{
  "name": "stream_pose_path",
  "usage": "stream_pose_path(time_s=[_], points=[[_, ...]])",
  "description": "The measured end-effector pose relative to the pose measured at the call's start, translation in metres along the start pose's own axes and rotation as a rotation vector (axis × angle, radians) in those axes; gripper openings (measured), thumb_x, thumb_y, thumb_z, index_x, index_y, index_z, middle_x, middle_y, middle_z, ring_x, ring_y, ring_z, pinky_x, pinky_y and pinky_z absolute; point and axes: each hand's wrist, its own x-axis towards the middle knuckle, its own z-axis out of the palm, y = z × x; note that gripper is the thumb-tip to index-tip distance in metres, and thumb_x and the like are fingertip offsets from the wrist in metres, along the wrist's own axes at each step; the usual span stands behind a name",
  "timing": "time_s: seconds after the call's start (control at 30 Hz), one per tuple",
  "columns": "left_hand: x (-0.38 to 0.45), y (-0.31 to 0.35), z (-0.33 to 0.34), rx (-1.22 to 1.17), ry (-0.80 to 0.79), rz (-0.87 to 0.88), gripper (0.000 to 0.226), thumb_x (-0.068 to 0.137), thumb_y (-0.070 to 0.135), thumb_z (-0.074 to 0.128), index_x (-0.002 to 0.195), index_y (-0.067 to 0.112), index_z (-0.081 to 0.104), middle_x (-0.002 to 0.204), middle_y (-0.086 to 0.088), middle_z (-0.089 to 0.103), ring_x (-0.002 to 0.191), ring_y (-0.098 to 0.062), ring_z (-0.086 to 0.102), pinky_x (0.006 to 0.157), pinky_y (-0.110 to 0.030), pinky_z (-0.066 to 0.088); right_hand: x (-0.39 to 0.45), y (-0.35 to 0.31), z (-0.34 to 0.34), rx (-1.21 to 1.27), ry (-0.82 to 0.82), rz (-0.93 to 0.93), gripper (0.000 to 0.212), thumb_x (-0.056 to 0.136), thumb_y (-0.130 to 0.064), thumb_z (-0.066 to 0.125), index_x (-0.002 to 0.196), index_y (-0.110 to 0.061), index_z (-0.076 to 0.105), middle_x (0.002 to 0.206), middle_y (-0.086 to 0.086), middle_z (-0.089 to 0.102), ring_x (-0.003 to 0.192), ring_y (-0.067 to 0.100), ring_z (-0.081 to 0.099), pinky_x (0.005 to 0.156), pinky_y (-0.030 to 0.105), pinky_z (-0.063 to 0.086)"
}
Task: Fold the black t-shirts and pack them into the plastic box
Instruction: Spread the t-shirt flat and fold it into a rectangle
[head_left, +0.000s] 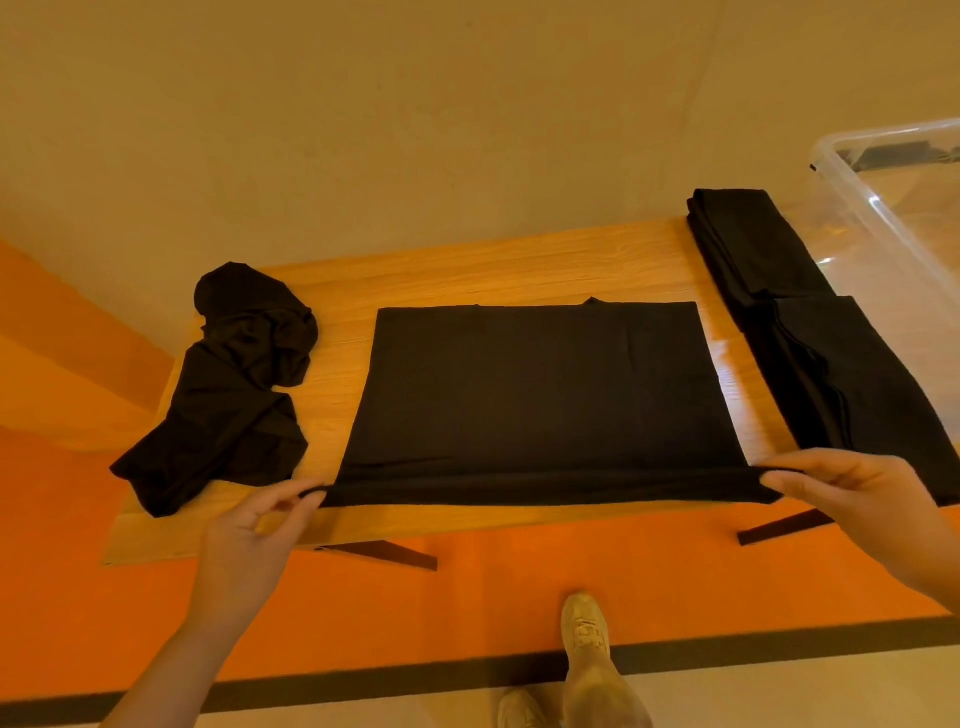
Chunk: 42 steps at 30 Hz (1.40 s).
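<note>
1. At the table's (509, 270) near edge, the left hand (249, 540) pinches the near left corner of the spread black t-shirt (535, 395).
2. The right hand (852, 499) pinches its near right corner.
3. A crumpled t-shirt (234, 384) lies by the left edge.
4. 2 folded t-shirts (810, 332) lie along the right edge.
5. The plastic box (893, 208) sits beyond them, far right.

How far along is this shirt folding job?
Partly done, by the look of it. Two folded shirts lie on the table beside the plastic box, not yet packed. The left hand and right hand pinch the near edge of the middle shirt. A crumpled shirt waits.
</note>
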Motion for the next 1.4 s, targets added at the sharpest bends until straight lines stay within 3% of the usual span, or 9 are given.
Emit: stream_pose_path(time_s=[0.07,0.17,0.27,0.33,0.43,0.67,0.9,1.2,1.4], points=[[0.012,0.01,0.001,-0.049,0.019,0.012,0.028,0.082,0.025,0.065,0.09,0.051,0.069,0.087,0.012,0.07,0.069,0.004,0.061,0.058,-0.006,0.046,0.008,-0.009,0.0,0.019,0.04,0.018,0.053,0.041,-0.08,0.073,0.077,-0.041,0.075,0.079,-0.002,0.074,0.077,0.013,0.071,0.067,0.014,0.055],[0.035,0.022,0.006,-0.092,0.053,0.016,0.025,0.086,0.021,0.066,0.094,0.043,0.071,0.09,0.013,0.071,0.091,-0.003,0.064,0.082,-0.018,0.049,0.023,-0.022,0.0,-0.038,0.11,0.028,0.068,0.032,-0.089,0.065,0.083,-0.044,0.073,0.084,-0.009,0.073,0.083,0.006,0.069,0.073,0.015,0.055],[0.061,0.035,0.012,-0.082,0.073,0.025,0.016,0.088,0.019,0.065,0.1,0.029,0.069,0.093,0.005,0.069,0.089,-0.002,0.064,0.08,-0.016,0.05,0.042,-0.031,0.001,-0.086,0.148,-0.008,0.053,0.045,-0.085,0.065,0.083,-0.047,0.071,0.084,-0.019,0.072,0.084,-0.005,0.067,0.073,0.006,0.05],[0.076,0.043,0.017,-0.07,0.08,0.019,0.016,0.089,0.019,0.065,0.1,0.03,0.067,0.088,0.007,0.067,0.077,0.006,0.061,0.072,-0.007,0.049,0.057,-0.034,0.001,-0.087,0.148,-0.015,0.011,0.073,-0.049,0.072,0.08,-0.04,0.072,0.08,-0.026,0.069,0.084,-0.01,0.064,0.068,0.001,0.047],[0.093,0.052,0.025,-0.07,0.092,-0.012,0.015,0.089,0.021,0.066,0.098,0.033,0.066,0.093,0.014,0.066,0.087,0.003,0.061,0.079,-0.014,0.046,0.075,-0.028,-0.004,-0.148,0.139,-0.041,0.017,0.085,-0.011,0.064,0.09,-0.027,0.067,0.077,-0.029,0.068,0.082,-0.013,0.063,0.067,0.0,0.045],[0.125,0.062,0.038,0.001,0.117,-0.042,0.017,0.091,0.025,0.064,0.108,0.026,0.066,0.094,0.015,0.064,0.091,0.002,0.059,0.078,-0.013,0.041,0.104,-0.029,-0.011,-0.16,0.123,-0.015,0.032,0.064,-0.051,0.06,0.088,-0.036,0.072,0.088,-0.02,0.07,0.088,-0.003,0.065,0.075,0.006,0.05],[0.18,0.076,0.056,0.125,0.127,-0.109,0.028,0.092,0.031,0.063,0.113,0.014,0.069,0.101,0.004,0.065,0.099,-0.011,0.059,0.086,-0.023,0.042,0.159,-0.033,-0.017,-0.29,0.216,0.031,0.017,0.086,-0.029,0.065,0.101,-0.021,0.069,0.089,-0.007,0.07,0.085,0.007,0.066,0.087,0.034,0.053],[0.207,0.114,0.08,0.035,0.224,-0.206,0.027,0.089,0.033,0.066,0.109,0.014,0.07,0.097,0.005,0.065,0.091,-0.006,0.059,0.078,-0.018,0.043,0.196,-0.045,-0.009,-0.242,0.354,0.091,0.02,0.081,-0.037,0.071,0.09,-0.02,0.07,0.083,0.0,0.07,0.078,0.013,0.069,0.079,0.031,0.056],[0.17,0.166,0.103,-0.093,0.202,-0.174,0.008,0.086,0.033,0.07,0.089,0.025,0.071,0.082,0.012,0.068,0.078,0.004,0.062,0.07,-0.01,0.044,0.172,-0.082,0.024,0.188,0.312,0.204,0.02,0.08,-0.033,0.073,0.087,-0.014,0.071,0.083,0.004,0.07,0.075,0.009,0.066,0.061,0.014,0.054]])
